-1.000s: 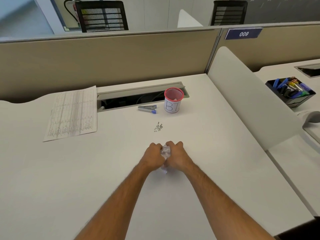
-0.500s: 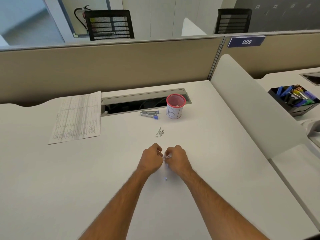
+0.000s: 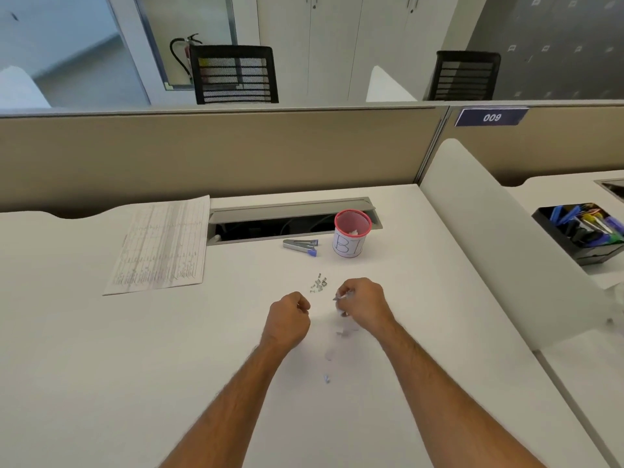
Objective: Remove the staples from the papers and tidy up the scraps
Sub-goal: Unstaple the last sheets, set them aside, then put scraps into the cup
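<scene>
My right hand (image 3: 364, 304) is closed around crumpled white paper scraps (image 3: 341, 300) that poke out by its fingers. My left hand (image 3: 289, 317) is a closed fist a short way to its left; nothing shows in it. A small heap of pulled staples (image 3: 318, 283) lies on the desk just beyond both hands. More small scraps (image 3: 342, 331) and a tiny blue bit (image 3: 326, 378) lie on the desk between my forearms. A red-rimmed white cup (image 3: 351, 233) with paper inside stands further back. A grey and blue staple remover (image 3: 300, 244) lies left of it.
A stack of printed sheets (image 3: 162, 246) lies at the back left. An open cable slot (image 3: 280, 224) runs behind the cup. A white divider (image 3: 499, 238) bounds the desk on the right, with a black tray of pens (image 3: 582, 231) beyond it. A beige partition (image 3: 209, 153) closes the back.
My hands were pressed together on the crumpled paper. They have come apart: the right hand keeps the scraps and has moved right, and small bits now lie on the desk.
</scene>
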### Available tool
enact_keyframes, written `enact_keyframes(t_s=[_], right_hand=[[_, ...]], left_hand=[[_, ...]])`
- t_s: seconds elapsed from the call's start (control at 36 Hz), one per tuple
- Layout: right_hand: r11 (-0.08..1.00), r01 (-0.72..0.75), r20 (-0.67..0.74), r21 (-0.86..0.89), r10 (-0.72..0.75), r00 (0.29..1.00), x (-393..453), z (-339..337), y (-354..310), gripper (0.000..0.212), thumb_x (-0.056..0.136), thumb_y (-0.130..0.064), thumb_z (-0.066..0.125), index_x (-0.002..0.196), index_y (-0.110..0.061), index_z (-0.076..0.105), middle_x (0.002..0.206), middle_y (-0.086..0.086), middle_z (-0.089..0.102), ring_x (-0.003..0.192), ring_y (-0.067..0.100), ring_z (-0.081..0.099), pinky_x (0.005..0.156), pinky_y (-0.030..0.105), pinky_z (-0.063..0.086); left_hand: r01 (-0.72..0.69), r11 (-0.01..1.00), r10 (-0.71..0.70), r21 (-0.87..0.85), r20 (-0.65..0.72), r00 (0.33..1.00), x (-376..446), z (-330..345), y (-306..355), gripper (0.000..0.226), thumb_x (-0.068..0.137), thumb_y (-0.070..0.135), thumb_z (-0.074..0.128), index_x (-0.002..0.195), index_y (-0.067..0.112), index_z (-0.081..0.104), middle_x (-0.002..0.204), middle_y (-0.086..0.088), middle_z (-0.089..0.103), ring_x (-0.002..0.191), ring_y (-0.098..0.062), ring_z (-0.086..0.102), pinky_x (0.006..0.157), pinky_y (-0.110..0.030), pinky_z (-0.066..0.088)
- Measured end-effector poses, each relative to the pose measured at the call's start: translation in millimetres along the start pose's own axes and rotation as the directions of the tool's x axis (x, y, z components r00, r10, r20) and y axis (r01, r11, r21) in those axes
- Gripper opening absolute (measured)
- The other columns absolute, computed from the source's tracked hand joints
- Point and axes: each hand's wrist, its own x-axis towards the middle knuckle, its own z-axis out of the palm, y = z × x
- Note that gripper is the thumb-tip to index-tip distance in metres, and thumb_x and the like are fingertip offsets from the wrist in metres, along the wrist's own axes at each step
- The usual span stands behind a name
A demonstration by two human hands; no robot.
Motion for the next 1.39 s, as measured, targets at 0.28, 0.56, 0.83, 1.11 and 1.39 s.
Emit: enact_keyframes(t_s=[0.28,0.56,0.83,1.11,1.39], right_hand=[[0.991,0.043,-0.186,0.126,-0.019,0.982,57.7,-45.7,-49.6,0.011,0.076,0.008,0.072,0.082,-0.001,0.071,0.084,0.007,0.067,0.057,0.018,0.064,0.069,0.035,0.063],[0.998,0.03,-0.254,-0.051,-0.042,0.966,125.9,-63.5,-87.4,0.012,0.079,0.001,0.072,0.082,-0.011,0.072,0.093,0.008,0.071,0.082,0.026,0.067,0.054,0.019,0.044],[0.931,-0.047,-0.276,-0.361,-0.059,0.959,160.7,-46.4,-95.8,0.03,0.095,-0.022,0.068,0.115,0.0,0.068,0.114,0.018,0.068,0.105,0.036,0.066,0.088,0.043,0.058],[0.881,-0.093,-0.232,-0.464,-0.02,0.972,159.0,-37.8,-98.4,0.032,0.093,-0.025,0.069,0.115,-0.002,0.065,0.114,0.017,0.069,0.106,0.034,0.066,0.081,0.036,0.053],[0.905,-0.093,-0.301,-0.414,-0.04,0.953,152.4,-49.3,-101.8,0.028,0.088,-0.01,0.07,0.114,0.001,0.068,0.113,0.02,0.068,0.103,0.038,0.067,0.079,0.039,0.058]], left_hand=[[0.012,1.0,-0.012,-0.015,-0.015,1.0,25.5,-12.4,2.1,0.028,0.096,0.002,0.045,0.108,0.011,0.069,0.106,-0.003,0.071,0.094,-0.02,0.065,0.075,-0.024,0.05],[0.033,0.999,-0.035,-0.042,-0.047,0.998,54.4,-25.8,-2.0,0.024,0.098,0.004,0.048,0.106,0.012,0.069,0.102,0.0,0.07,0.093,-0.017,0.065,0.077,-0.024,0.053],[0.028,0.997,-0.034,-0.069,-0.093,0.995,66.4,-29.8,-6.6,0.022,0.098,0.006,0.05,0.107,0.011,0.07,0.104,0.001,0.071,0.095,-0.016,0.066,0.077,-0.023,0.052],[0.038,0.997,-0.045,-0.061,-0.12,0.992,71.5,-35.9,-12.1,0.02,0.099,0.007,0.054,0.109,0.012,0.07,0.103,0.005,0.066,0.097,-0.016,0.064,0.081,-0.024,0.051],[0.066,0.995,-0.073,-0.073,-0.094,0.993,57.2,-33.2,-12.2,0.023,0.096,0.003,0.052,0.106,0.013,0.07,0.103,0.003,0.066,0.095,-0.02,0.07,0.082,-0.029,0.058]])
